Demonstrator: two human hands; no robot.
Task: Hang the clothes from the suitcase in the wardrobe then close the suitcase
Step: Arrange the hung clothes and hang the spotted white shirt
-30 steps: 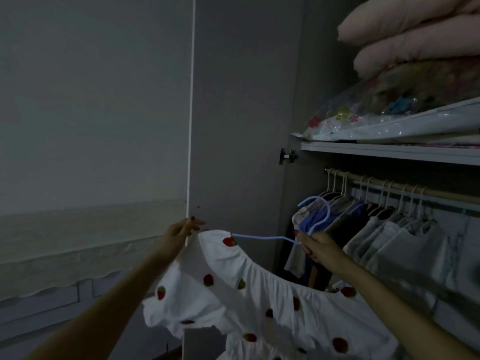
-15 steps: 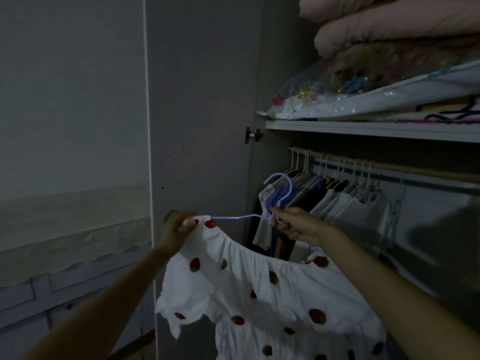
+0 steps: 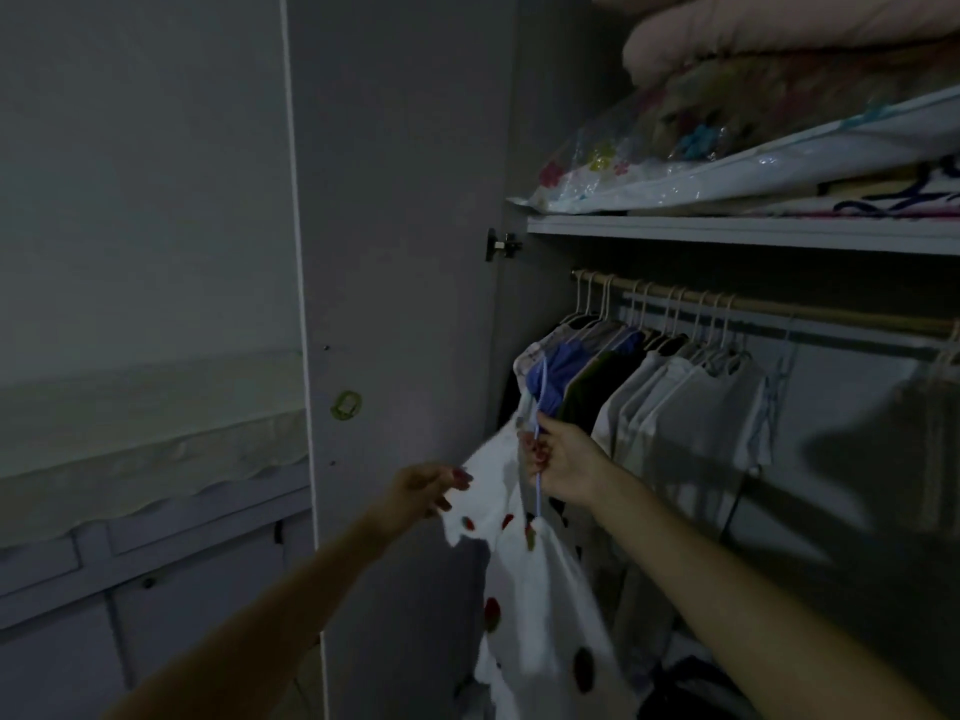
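Observation:
A white garment with red strawberry print hangs on a thin light-blue hanger in front of the open wardrobe. My right hand grips the hanger just below its hook, and the garment now hangs edge-on to me. My left hand is at the garment's left shoulder edge with its fingers loosely bent; whether it holds the cloth is not clear. The wooden rail runs above, crowded with hung clothes. The suitcase is out of view.
The open wardrobe door stands left of my hands, with a hinge. A shelf above the rail carries bagged bedding and folded quilts. The rail has a gap to the right of the pale garments.
The hanger and garment have turned from broadside to edge-on and moved closer to the hung clothes. My left hand has loosened at the shoulder edge. The view has shifted toward the wardrobe.

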